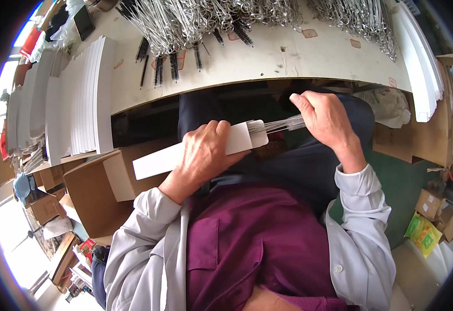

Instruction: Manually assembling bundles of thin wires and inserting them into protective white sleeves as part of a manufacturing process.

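My left hand (205, 150) is wrapped around a long, narrow white box (156, 161), held at a slant above my lap. Its open end, with a small flap (259, 136) showing, points right toward my other hand. Several thin wire brushes (278, 124) with pale bristles stick partway out of that opening. My right hand (327, 116) is closed around their outer ends, thumb raised; the part inside the fist is hidden. How far the brushes reach into the box cannot be seen.
Wire-handled brushes (185, 26) are heaped on the worktable (268, 65), with another heap (361, 26) farther right. Flat white boxes (84, 98) stand in a row at left; more white boxes (421, 67) lie at the right edge. An open cardboard carton (89, 192) sits by my left elbow.
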`<control>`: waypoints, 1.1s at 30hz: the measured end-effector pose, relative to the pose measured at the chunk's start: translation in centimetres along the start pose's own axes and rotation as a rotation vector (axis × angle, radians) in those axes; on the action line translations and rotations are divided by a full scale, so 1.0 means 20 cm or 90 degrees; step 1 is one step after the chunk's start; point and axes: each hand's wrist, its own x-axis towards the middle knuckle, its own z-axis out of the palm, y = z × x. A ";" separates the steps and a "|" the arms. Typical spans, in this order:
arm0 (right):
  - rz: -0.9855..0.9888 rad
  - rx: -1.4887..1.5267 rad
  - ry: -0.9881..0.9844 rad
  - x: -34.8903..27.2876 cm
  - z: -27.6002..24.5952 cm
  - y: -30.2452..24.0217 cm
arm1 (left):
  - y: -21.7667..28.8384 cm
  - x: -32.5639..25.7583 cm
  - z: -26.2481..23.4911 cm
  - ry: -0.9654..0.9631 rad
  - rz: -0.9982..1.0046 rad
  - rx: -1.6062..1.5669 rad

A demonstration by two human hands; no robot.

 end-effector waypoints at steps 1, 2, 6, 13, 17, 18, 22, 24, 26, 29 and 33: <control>-0.014 0.009 0.072 -0.01 0.04 -0.02 | 0.01 0.00 0.02 0.004 -0.003 0.001; -0.027 0.018 0.142 -0.01 0.08 -0.04 | 0.02 0.00 0.05 0.003 -0.004 -0.001; -0.128 0.116 0.201 0.00 0.32 -0.15 | 0.05 0.03 0.15 0.002 -0.032 0.009; 0.146 0.555 0.100 -0.07 0.33 -0.12 | 0.02 -0.01 0.16 -0.006 -0.086 -0.023; 0.114 0.637 0.121 -0.08 0.39 -0.10 | 0.04 -0.01 0.16 -0.034 -0.110 -0.063; 0.122 0.600 0.151 -0.09 0.40 -0.12 | 0.05 -0.01 0.16 -0.042 -0.118 -0.089; -0.021 0.387 0.230 -0.08 0.47 -0.16 | 0.05 -0.01 0.15 -0.076 -0.154 -0.145; -0.061 0.342 0.233 -0.08 0.49 -0.15 | 0.04 -0.01 0.15 -0.075 -0.152 -0.148; 0.033 0.550 0.199 -0.09 0.50 -0.14 | 0.03 -0.02 0.15 -0.072 -0.154 -0.148; 0.032 0.476 0.194 -0.11 0.47 -0.11 | 0.03 -0.02 0.16 -0.039 -0.153 -0.143; 0.052 0.458 0.191 -0.13 0.45 -0.14 | 0.03 -0.03 0.19 -0.024 -0.171 -0.098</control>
